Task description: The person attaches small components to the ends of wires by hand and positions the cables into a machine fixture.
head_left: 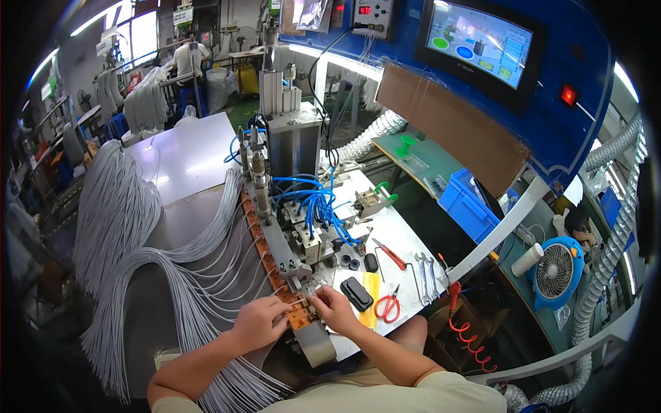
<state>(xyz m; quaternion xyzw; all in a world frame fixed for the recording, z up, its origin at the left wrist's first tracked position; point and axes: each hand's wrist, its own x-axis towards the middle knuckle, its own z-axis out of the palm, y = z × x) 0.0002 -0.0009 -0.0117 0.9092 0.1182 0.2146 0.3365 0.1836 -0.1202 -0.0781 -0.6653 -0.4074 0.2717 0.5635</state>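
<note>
Grip, left hand (pixel 258 323): fingertips bunched close at the orange strip (pixel 301 318) — pinching or only touching, can't tell. Grip, right hand (pixel 335 310): fingers curled by the metal press head (pixel 294 283) — closure unclear. Grey cables (pixel 117 213) left of strip, several running onto it. Right, on white tabletop (pixel 396 278): black case (pixel 356 294) on yellow cloth (pixel 370 318), red-handled scissors (pixel 387 307) just beside.

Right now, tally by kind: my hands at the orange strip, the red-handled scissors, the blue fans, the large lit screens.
Hands at the orange strip: 2 (left hand, right hand)
Red-handled scissors: 1
Blue fan: 1
Large lit screen: 1
Total: 5
</note>
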